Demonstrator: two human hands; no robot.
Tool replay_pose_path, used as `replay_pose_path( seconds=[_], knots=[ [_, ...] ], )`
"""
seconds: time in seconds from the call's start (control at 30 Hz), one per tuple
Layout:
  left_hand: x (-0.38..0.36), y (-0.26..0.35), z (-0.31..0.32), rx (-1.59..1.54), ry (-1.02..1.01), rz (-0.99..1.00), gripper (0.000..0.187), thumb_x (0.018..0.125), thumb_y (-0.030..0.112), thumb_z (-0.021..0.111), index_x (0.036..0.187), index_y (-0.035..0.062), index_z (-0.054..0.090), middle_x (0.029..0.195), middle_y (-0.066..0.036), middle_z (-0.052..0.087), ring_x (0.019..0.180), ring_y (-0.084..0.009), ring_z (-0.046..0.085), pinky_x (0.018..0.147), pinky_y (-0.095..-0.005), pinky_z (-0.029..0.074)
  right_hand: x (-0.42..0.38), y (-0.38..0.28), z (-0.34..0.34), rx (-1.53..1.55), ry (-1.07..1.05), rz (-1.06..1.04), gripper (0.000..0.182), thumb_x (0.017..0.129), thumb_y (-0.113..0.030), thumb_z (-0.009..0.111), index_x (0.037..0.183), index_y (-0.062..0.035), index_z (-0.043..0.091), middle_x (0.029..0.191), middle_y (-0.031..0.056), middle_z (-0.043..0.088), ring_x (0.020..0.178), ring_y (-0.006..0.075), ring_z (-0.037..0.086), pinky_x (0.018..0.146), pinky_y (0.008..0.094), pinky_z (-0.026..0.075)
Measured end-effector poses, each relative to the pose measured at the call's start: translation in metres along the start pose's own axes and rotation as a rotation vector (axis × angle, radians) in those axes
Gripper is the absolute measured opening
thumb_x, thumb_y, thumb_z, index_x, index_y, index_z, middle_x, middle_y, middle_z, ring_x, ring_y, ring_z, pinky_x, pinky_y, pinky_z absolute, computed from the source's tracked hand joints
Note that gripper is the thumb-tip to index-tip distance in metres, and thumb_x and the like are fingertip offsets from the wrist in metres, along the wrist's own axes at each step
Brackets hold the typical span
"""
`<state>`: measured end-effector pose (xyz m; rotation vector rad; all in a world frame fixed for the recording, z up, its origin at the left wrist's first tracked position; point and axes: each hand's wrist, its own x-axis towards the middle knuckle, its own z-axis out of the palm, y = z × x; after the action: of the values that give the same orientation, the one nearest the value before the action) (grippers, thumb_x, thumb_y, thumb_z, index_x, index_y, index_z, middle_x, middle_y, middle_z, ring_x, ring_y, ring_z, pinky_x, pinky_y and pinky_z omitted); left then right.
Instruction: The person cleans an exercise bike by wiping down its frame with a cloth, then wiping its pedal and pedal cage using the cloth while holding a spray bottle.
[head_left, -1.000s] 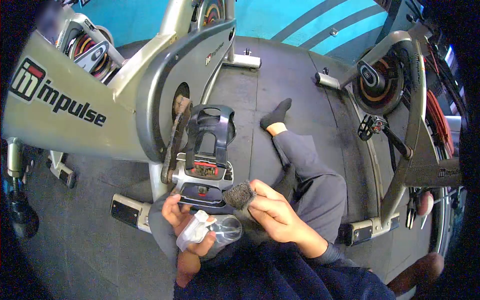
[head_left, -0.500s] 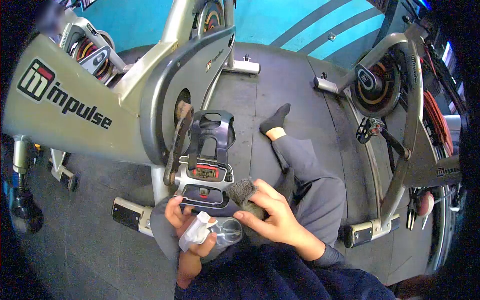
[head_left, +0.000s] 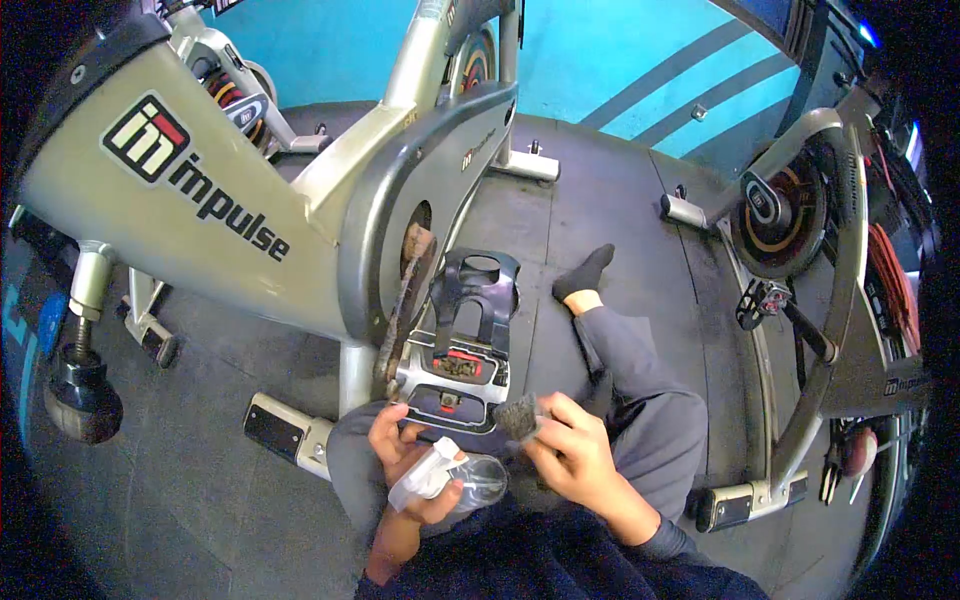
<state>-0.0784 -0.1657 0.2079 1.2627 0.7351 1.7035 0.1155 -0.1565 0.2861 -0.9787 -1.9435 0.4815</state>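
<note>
A clear spray bottle [head_left: 484, 484] with a white nozzle lies in my left hand [head_left: 408, 470], whose fingers wrap round its neck just below the pedal. My right hand [head_left: 578, 455] pinches a bunched grey cloth [head_left: 518, 418], close to the right edge of the pedal. The bike pedal [head_left: 452, 385] has a silver frame with dirty red parts in its middle and a black toe cage [head_left: 478, 300] at its far end. A worn, rusty-looking crank arm [head_left: 402, 315] joins it to the exercise bike [head_left: 230, 200].
A second exercise bike [head_left: 840, 250] stands at the right, another [head_left: 225, 75] at the far left back. My outstretched leg [head_left: 625, 355] lies on the dark mat floor [head_left: 510, 215]. The near bike's rear foot [head_left: 285, 432] sits left of my knee. Behind is a blue wall [head_left: 400, 50].
The view has shifted, so the bike and pedal appear farther right and a little lower. Both hands still hold the bottle and cloth, and the cloth stays by the pedal's edge.
</note>
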Motion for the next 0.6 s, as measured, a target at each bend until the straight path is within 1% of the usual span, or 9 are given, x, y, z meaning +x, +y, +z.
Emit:
replay_pose_path(
  seconds=[0.07,0.1,0.17,0.33,0.4,0.47,0.5,0.57,0.6],
  knots=[
    [-0.002,0.0,0.0,-0.003,0.016,0.002,0.103,0.057,0.023,0.075,0.138,0.0078,0.012,0.129,-0.013,0.039,0.109,-0.0252,0.05,0.088,-0.0342,0.046,0.001,0.001,0.002,-0.109,0.012,-0.041,0.02,0.074,-0.003,0.067,0.093,-0.0033,0.063,0.086,0.0123,0.057,0.068,0.0292,0.06,0.058,0.0351,0.049],
    [-0.001,0.0,0.0,-0.002,0.02,0.001,0.103,0.057,0.023,0.075,0.138,0.0078,0.012,0.129,-0.013,0.039,0.109,-0.0252,0.05,0.088,-0.0342,0.046,0.003,0.001,0.002,-0.108,0.008,-0.041,0.02,0.074,-0.003,0.067,0.093,-0.0033,0.063,0.086,0.0123,0.057,0.068,0.0292,0.06,0.058,0.0351,0.049],
    [0.002,0.0,-0.001,-0.064,-0.057,0.08,0.094,0.059,0.011,0.069,0.136,0.0054,0.016,0.13,-0.021,0.038,0.104,-0.0267,0.052,0.074,-0.0342,0.055,0.011,0.002,0.0,-0.237,0.044,-0.044,0.023,0.073,-0.006,0.066,0.095,-0.0057,0.062,0.088,0.0123,0.057,0.07,0.0309,0.061,0.059,0.0371,0.05],
    [0.002,-0.004,-0.007,-0.022,-0.12,0.085,0.095,0.058,0.009,0.068,0.137,0.0061,0.015,0.133,-0.023,0.037,0.101,-0.0258,0.052,0.074,-0.0331,0.054,0.017,0.001,0.0,-0.267,0.062,-0.05,0.023,0.074,-0.008,0.065,0.096,-0.0086,0.062,0.09,0.0119,0.057,0.072,0.0309,0.061,0.06,0.037,0.051],
    [-0.001,-0.004,-0.007,-0.026,-0.127,0.078,0.095,0.058,0.008,0.068,0.137,0.006,0.015,0.132,-0.022,0.038,0.1,-0.0252,0.052,0.073,-0.0327,0.054,0.013,-0.002,-0.004,-0.276,-0.033,-0.069,0.024,0.072,-0.008,0.065,0.096,-0.0099,0.062,0.09,0.0113,0.057,0.074,0.0299,0.062,0.06,0.0368,0.051],
    [-0.004,-0.004,-0.004,-0.029,-0.048,-0.01,0.105,0.06,0.022,0.076,0.139,0.0087,0.008,0.132,-0.019,0.041,0.103,-0.0238,0.053,0.082,-0.0322,0.049,0.01,-0.003,-0.004,-0.295,-0.031,-0.074,0.025,0.072,-0.008,0.065,0.097,-0.0104,0.063,0.09,0.0112,0.057,0.074,0.0298,0.062,0.06,0.0367,0.051],
    [-0.003,-0.004,-0.004,-0.027,-0.045,-0.01,0.105,0.06,0.022,0.076,0.139,0.0087,0.008,0.132,-0.019,0.041,0.103,-0.0238,0.053,0.082,-0.0322,0.049,0.01,-0.003,-0.003,-0.315,-0.025,-0.081,0.025,0.072,-0.008,0.066,0.097,-0.011,0.063,0.09,0.0111,0.057,0.074,0.0298,0.061,0.06,0.0367,0.051],
    [0.001,-0.004,-0.003,-0.076,-0.111,0.105,0.094,0.06,0.007,0.067,0.138,0.0058,0.014,0.133,-0.021,0.037,0.103,-0.023,0.051,0.075,-0.0321,0.056,0.015,0.0,-0.003,-0.332,0.011,-0.086,0.025,0.072,-0.008,0.066,0.097,-0.011,0.063,0.09,0.0111,0.057,0.074,0.03,0.061,0.06,0.0369,0.051],
    [0.001,-0.004,-0.004,-0.075,-0.109,0.106,0.094,0.06,0.007,0.067,0.138,0.0058,0.014,0.133,-0.021,0.037,0.103,-0.023,0.051,0.075,-0.0321,0.056,0.019,0.001,-0.003,-0.352,0.049,-0.088,0.025,0.072,-0.008,0.066,0.097,-0.011,0.063,0.09,0.0111,0.057,0.074,0.0303,0.061,0.061,0.0371,0.051]
  ],
)
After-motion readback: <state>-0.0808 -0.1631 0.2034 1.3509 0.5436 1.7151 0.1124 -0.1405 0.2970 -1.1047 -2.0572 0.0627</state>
